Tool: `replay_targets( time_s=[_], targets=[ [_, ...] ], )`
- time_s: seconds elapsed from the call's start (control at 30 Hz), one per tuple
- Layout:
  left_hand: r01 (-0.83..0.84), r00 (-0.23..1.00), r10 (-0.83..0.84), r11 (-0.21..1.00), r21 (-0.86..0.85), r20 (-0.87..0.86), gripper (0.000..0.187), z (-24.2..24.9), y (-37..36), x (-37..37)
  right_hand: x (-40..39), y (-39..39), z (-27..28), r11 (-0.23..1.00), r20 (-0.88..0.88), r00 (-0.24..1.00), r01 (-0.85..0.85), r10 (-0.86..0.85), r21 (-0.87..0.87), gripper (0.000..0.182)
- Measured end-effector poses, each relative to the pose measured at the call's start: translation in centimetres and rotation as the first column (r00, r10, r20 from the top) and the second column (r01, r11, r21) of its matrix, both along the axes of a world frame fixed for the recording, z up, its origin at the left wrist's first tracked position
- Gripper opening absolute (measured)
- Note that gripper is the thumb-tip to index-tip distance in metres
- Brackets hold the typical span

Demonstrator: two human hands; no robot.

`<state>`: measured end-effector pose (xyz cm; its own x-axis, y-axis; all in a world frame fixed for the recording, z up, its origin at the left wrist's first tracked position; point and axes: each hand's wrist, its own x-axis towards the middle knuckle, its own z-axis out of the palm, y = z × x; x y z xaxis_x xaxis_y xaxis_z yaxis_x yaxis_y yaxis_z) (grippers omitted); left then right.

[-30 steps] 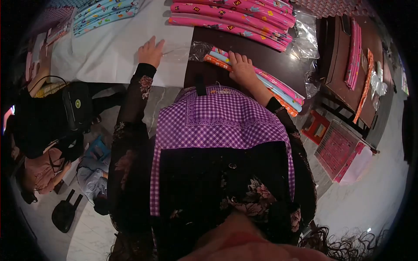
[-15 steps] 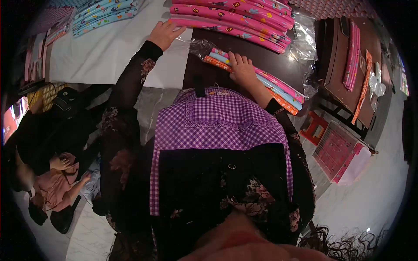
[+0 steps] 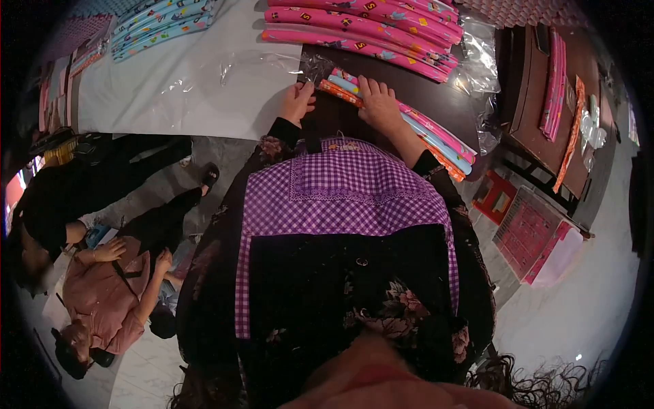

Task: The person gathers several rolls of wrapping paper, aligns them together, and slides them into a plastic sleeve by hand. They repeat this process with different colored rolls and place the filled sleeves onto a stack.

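I had the right hand [image 3: 380, 105] laid across three slim rolls on the dark brown desk [image 3: 426, 94], its fingers stretched over them rather than wrapped round. The rolls lay side by side near the desk's front edge, slanting down towards the right: a pink roll [image 3: 436, 128] farthest from the body, a light blue roll [image 3: 437, 144] in the middle and an orange roll [image 3: 340, 95] nearest. The left hand [image 3: 296, 104] was just beside the rolls' left ends, its fingers partly curled at the crumpled clear plastic [image 3: 317, 67]; from my head view I could not tell whether it had pinched the film or merely touched it. Glossy film also showed farther left, over a white sheet [image 3: 122, 102] covering that part of the desk. Beyond the rolls I saw a stack of pink printed bundles [image 3: 361, 31], with clear packaging [image 3: 480, 58] at its right end, and light blue printed bundles [image 3: 163, 28] well to the left. Over on the right, a second brown desk [image 3: 524, 116] carried a long pink bundle [image 3: 553, 85] and a narrow orange strip [image 3: 569, 133]. A purple checked apron [image 3: 347, 177] sat below the hands. At lower left I had a person in a dusty pink top [image 3: 102, 300], both hands in front of them, near someone in dark clothes [image 3: 41, 204].
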<state>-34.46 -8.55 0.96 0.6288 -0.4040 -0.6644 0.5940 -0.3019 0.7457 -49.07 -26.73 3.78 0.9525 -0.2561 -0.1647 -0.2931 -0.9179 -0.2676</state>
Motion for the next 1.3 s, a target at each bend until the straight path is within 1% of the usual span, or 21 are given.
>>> replay_targets(
  time_s=[0.03, 0.1, 0.13, 0.27, 0.37, 0.43, 0.57, 0.7, 0.77, 0.8, 0.87, 0.9, 0.93, 0.97, 1.0, 1.03, 1.07, 1.1, 1.13, 1.27, 1.3],
  targets=[
    [-0.01, 1.0, 0.01, 1.0, -0.002, -0.003, 0.058, 0.0, -0.4, -0.5, 0.0, 0.1, 0.1, 1.0, -0.004, 1.0, -0.005, 0.005, 0.001, 0.081],
    [0.029, 0.988, -0.027, 1.0, -0.011, 0.149, 0.057, 0.1, -1.4, -0.6, 0.2, 0.2, 0.3, 1.0, -0.018, 1.0, -0.015, 0.015, -0.006, 0.082],
    [0.081, 0.99, -0.078, 0.996, -0.024, 0.115, 0.058, 0.3, -1.5, -0.3, 0.2, 0.2, 0.4, 1.0, -0.034, 0.999, -0.014, 0.014, -0.006, 0.082],
    [0.033, 0.997, -0.032, 0.999, -0.017, 0.071, 0.053, 0.2, -2.5, 0.1, 0.1, 0.5, 0.1, 1.0, 0.036, 0.999, -0.019, 0.02, -0.021, 0.083],
    [0.186, 0.982, -0.186, 0.983, 0.002, -0.029, 0.066, 1.2, -2.7, -0.2, 0.0, 0.5, 0.6, 1.0, 0.016, 1.0, -0.013, 0.013, 0.004, 0.08],
    [0.035, 0.996, -0.038, 0.999, -0.04, -0.078, 0.058, 1.0, -2.9, -1.2, -0.1, 0.5, 0.2, 1.0, 0.031, 0.999, -0.023, 0.024, -0.013, 0.077],
    [0.008, 0.977, -0.051, 0.979, -0.203, -0.206, 0.043, -0.1, -3.2, -3.3, -0.2, 0.2, -0.5, 0.999, 0.034, 0.999, -0.013, 0.014, -0.036, 0.076],
    [-0.023, 0.91, -0.125, 0.937, -0.349, -0.395, 0.046, 0.6, -4.2, -5.0, 0.0, 0.2, -0.8, 1.0, 0.053, 0.999, -0.003, 0.003, -0.008, 0.07],
    [0.128, 0.843, -0.237, 0.96, -0.248, -0.482, 0.052, 1.5, -4.4, -5.1, 0.0, 0.1, -0.7, 1.0, 0.063, 0.998, -0.004, 0.005, -0.017, 0.069],
    [0.129, 0.843, -0.237, 0.96, -0.247, -0.483, 0.052, 2.2, -4.5, -4.9, -0.1, 0.0, -0.6, 0.999, 0.074, 0.997, -0.029, 0.031, -0.022, 0.067],
    [0.469, 0.818, -0.436, 0.883, -0.003, -0.375, 0.058, 3.7, -4.3, -4.1, -0.3, -0.1, -0.8, 0.998, 0.083, 0.995, -0.049, 0.051, -0.029, 0.065],
    [0.471, 0.818, -0.437, 0.882, -0.003, -0.374, 0.058, 4.0, -4.0, -3.7, -0.3, -0.1, -1.4, 0.995, 0.101, 0.992, -0.068, 0.076, -0.076, 0.063],
    [0.707, 0.707, -0.691, 0.687, 0.171, -0.151, 0.062, 4.6, -3.2, -3.1, -0.1, 0.0, -1.4, 0.988, 0.123, 0.987, -0.087, 0.102, -0.124, 0.062],
    [0.812, 0.463, -0.886, 0.43, 0.395, 0.015, 0.068, 5.0, -2.6, -2.8, -0.2, -0.2, -1.6, 0.989, 0.128, 0.987, -0.084, 0.099, -0.12, 0.062],
    [0.675, 0.516, -0.802, 0.597, 0.433, 0.3, 0.066, 6.1, -1.7, -3.1, -0.4, -0.3, -1.4, 0.985, 0.131, 0.983, -0.108, 0.126, -0.136, 0.061],
    [0.674, 0.515, -0.805, 0.593, 0.44, 0.296, 0.066, 6.4, -1.5, -2.5, -0.4, -0.4, -1.4, 0.979, 0.134, 0.979, -0.134, 0.154, -0.153, 0.06],
    [0.535, 0.148, -0.814, 0.543, 0.647, 0.561, 0.075, 6.6, -1.5, -1.8, -0.5, -0.3, -1.3, 0.98, 0.137, 0.979, -0.132, 0.152, -0.146, 0.06],
    [0.317, -0.291, -0.718, 0.551, 0.772, 0.632, 0.085, 6.7, -1.7, -1.3, -0.5, -0.2, -0.9, 0.98, 0.131, 0.979, -0.137, 0.157, -0.145, 0.06],
    [0.288, -0.305, -0.769, 0.488, 0.824, 0.562, 0.1, 5.8, -1.9, -1.2, -0.6, -0.2, -0.7, 0.979, 0.122, 0.979, -0.144, 0.162, -0.144, 0.06],
    [0.283, -0.395, -0.773, 0.412, 0.866, 0.496, 0.094, 2.9, -4.0, -0.7, -1.0, -0.3, -1.0, 0.976, 0.143, 0.974, -0.153, 0.175, -0.154, 0.06],
    [0.329, -0.39, -0.771, 0.394, 0.858, 0.503, 0.091, 1.8, -4.8, -0.8, -1.0, -0.6, -1.7, 0.969, 0.151, 0.969, -0.169, 0.197, -0.181, 0.067]
  ],
)
